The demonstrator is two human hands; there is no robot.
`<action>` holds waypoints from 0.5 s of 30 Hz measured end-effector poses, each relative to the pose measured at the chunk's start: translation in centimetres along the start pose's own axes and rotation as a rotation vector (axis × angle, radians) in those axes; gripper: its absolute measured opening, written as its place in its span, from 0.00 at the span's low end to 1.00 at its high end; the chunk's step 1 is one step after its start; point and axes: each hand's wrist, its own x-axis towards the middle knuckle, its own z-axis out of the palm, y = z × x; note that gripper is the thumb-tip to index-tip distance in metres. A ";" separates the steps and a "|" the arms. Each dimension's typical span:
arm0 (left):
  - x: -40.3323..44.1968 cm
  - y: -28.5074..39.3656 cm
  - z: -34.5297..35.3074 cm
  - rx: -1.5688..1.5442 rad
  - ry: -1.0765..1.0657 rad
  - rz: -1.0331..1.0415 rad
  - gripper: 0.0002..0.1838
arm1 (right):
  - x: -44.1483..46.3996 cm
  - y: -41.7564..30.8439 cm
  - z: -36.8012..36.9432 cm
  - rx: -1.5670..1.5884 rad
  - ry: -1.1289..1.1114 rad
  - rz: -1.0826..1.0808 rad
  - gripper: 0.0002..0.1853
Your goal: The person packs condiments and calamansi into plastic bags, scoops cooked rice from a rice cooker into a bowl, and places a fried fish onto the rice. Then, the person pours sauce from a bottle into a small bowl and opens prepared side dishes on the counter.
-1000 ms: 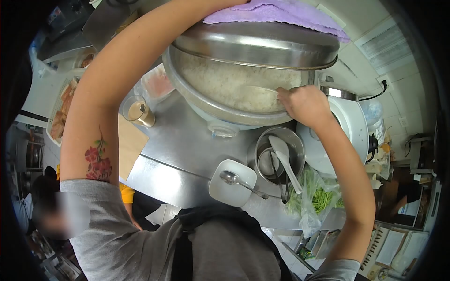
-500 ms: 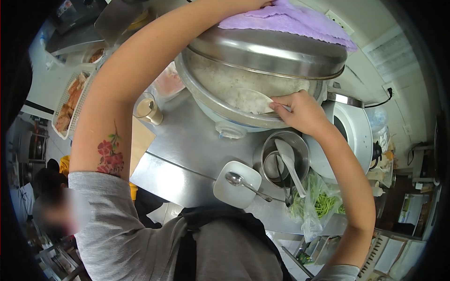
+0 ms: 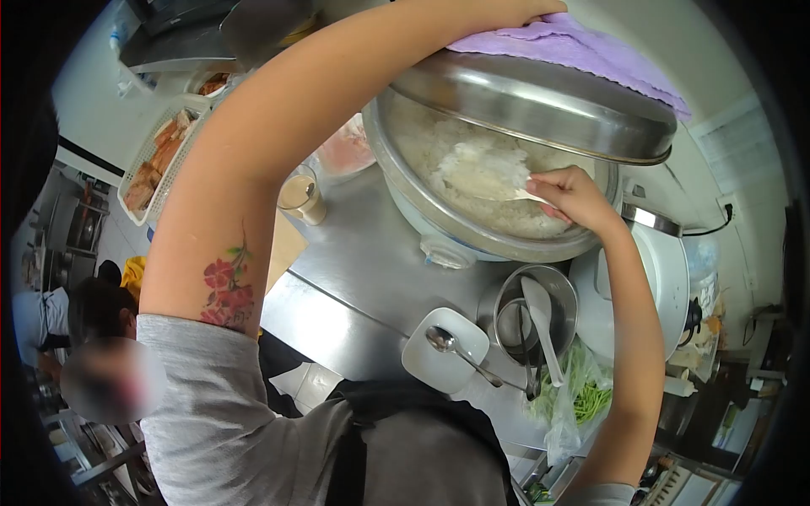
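My right hand (image 3: 574, 198) is closed round the handle of a white rice paddle (image 3: 521, 194), heaped with white rice (image 3: 485, 173). The paddle is inside a big round cooker (image 3: 413, 211) full of rice. A domed steel lid (image 3: 540, 97) is tilted up over the cooker's far side. On top of the lid lies a purple cloth (image 3: 582, 59). My left hand (image 3: 540, 8), partly cut off by the top edge, grips the lid through the cloth.
A steel pot (image 3: 572, 291) in front holds a white ladle (image 3: 540, 316) and other utensils. Beside it are a white dish (image 3: 426, 371) with a spoon (image 3: 443, 339), and bagged greens (image 3: 591, 401). A glass (image 3: 308, 207) stands left; a white cooker (image 3: 641, 287) is right. Another person (image 3: 101, 308) is lower left.
My right hand has raised the paddle, now carrying a heap of rice above the rest. The lid stays held up by my left hand. The whole view has shifted.
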 end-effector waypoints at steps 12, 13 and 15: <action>0.8 -0.4 0.5 0.064 -0.098 0.000 0.14 | -3.4 0.2 -1.2 0.132 0.100 0.133 0.15; 0.9 -0.5 0.7 0.058 -0.077 0.018 0.14 | -3.5 0.2 -1.3 0.124 0.141 0.156 0.15; 0.8 -0.8 1.2 0.045 -0.040 0.048 0.14 | -3.7 0.5 -1.6 0.141 0.144 0.152 0.17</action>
